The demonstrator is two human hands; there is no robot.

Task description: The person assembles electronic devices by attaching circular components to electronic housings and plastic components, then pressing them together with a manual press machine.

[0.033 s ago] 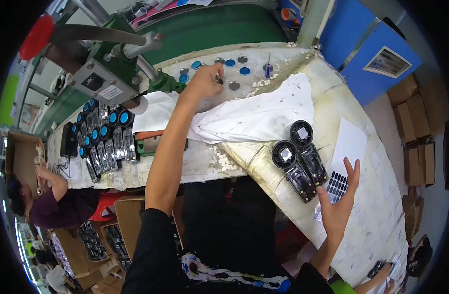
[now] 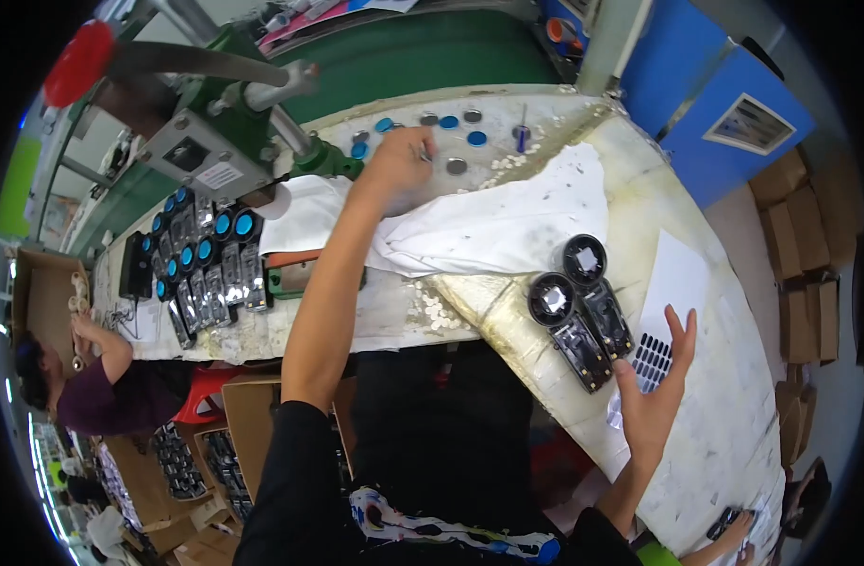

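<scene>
My left hand (image 2: 401, 162) reaches to the far side of the table. Its fingers are closed on a small round disc (image 2: 426, 155), which is mostly hidden and slightly blurred. Around it lie loose blue discs (image 2: 476, 139) and silver discs (image 2: 456, 166). My right hand (image 2: 651, 401) is held with fingers spread and nothing in it. Just beyond its thumb are two black handheld devices (image 2: 583, 353) with round heads, each head bearing a white square. Next to its fingers is a sheet of black oblong stickers (image 2: 653, 362), below plain white paper (image 2: 675, 274).
A green hand press (image 2: 215, 156) with a red-knobbed lever stands at left. Several black devices with blue discs (image 2: 206, 252) lie in rows under it. White cloth (image 2: 507, 222) crosses the table, with scattered white bits (image 2: 436, 312) nearby. A screwdriver (image 2: 522, 140) stands upright. Co-workers sit at both sides.
The view has shifted slightly. The fingers of my left hand have turned, so the disc shows less than before. My right hand stays spread in the same place.
</scene>
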